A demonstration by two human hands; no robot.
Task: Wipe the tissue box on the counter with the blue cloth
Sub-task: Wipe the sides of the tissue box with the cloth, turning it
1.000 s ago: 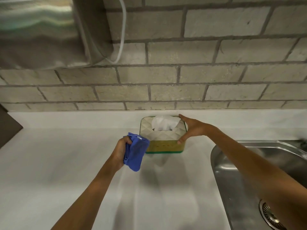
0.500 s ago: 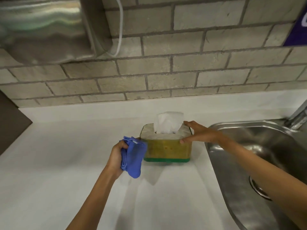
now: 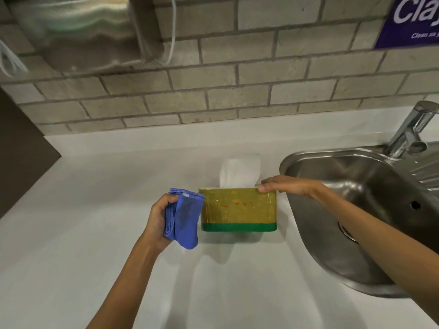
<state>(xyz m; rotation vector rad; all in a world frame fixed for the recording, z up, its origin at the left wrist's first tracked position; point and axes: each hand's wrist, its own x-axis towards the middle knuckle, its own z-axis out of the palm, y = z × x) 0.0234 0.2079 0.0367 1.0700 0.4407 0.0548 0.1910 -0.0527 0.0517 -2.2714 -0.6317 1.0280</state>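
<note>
The tissue box (image 3: 238,210) stands on the white counter (image 3: 95,210), yellow-olive with a green band along its base and a white tissue (image 3: 240,170) sticking out of the top. My right hand (image 3: 285,185) grips its upper right corner, thumb on the front face. My left hand (image 3: 159,222) holds the folded blue cloth (image 3: 184,220), which hangs against the box's left end.
A steel sink (image 3: 356,210) with a tap (image 3: 411,129) lies right of the box. A brick wall runs along the back, with a steel dispenser (image 3: 78,27) at upper left and a purple sign (image 3: 411,20) at upper right. A dark panel (image 3: 21,148) stands at the left.
The box has come nearer and lower in view, its front face now showing fully. The view has shifted, bringing the tap and sign in. The cloth stays at the box's left end.
</note>
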